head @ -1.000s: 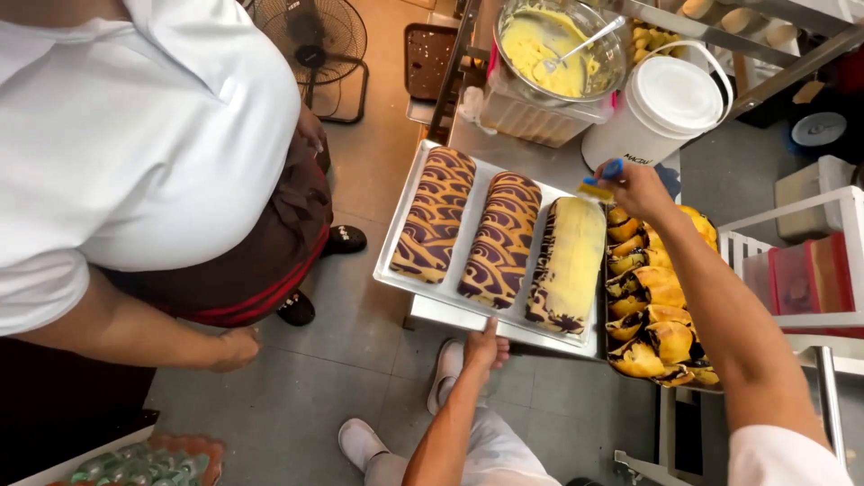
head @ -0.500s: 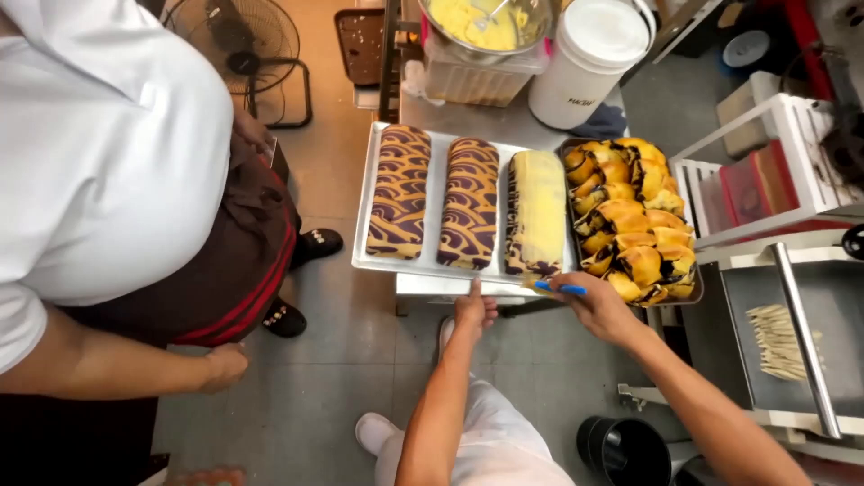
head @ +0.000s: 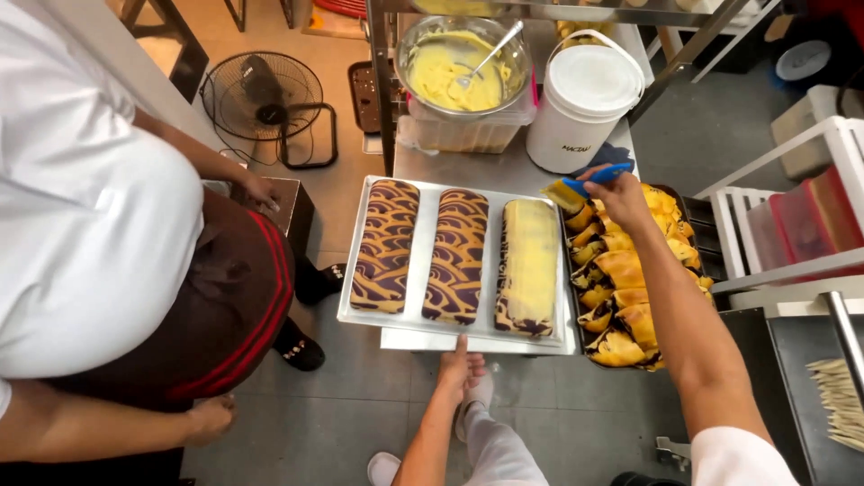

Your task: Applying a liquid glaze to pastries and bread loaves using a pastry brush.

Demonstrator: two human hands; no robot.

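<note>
A metal tray (head: 420, 322) carries three long cake rolls. Two rolls (head: 387, 245) (head: 458, 255) have brown and purple wave patterns. The third roll (head: 529, 263) is coated yellow on top. My left hand (head: 461, 365) grips the tray's near edge. My right hand (head: 617, 195) holds a pastry brush (head: 579, 187) with a blue handle and yellow bristles, above the far end of the yellow roll. Right of the tray lies a dark pan (head: 688, 214) full of glazed golden pastries (head: 630, 288).
A steel bowl of yellow cream (head: 461, 63) with a spoon sits behind the tray, beside a white lidded bucket (head: 584, 108). A person in white shirt and dark apron (head: 117, 243) stands at left. A floor fan (head: 264, 97) stands beyond. White racks (head: 792, 216) stand at right.
My right hand moved from the tray's near edge up to its far right corner with the brush. The view shifted; my left hand stays on the tray edge.
</note>
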